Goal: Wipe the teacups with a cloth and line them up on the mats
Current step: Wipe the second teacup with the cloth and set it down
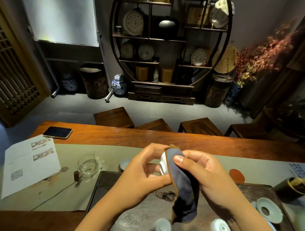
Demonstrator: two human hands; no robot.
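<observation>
1. holding a white teacup (163, 164) above the dark tea tray (99, 188), the left hand (144, 169) curls its fingers round the cup's near side.
2. the right hand (201, 171) pinches a blue-grey cloth (182, 184) with a brown edge against the cup, thumb on top; the cloth's loose end hangs down toward the tray.
3. a pale celadon teacup (125, 162) stands on a mat on the table runner (71, 195), just left of the left hand.
4. a round red-brown mat (236, 175) lies on the runner to the right of the right hand.
5. on the tray's near part sit an upturned white cup (221, 229), a grey lidded vessel (162, 227) and a celadon saucer (269, 209).
6. a glass pitcher (88, 165), a printed sheet (29, 166) and a phone (57, 132) lie to the left.
</observation>
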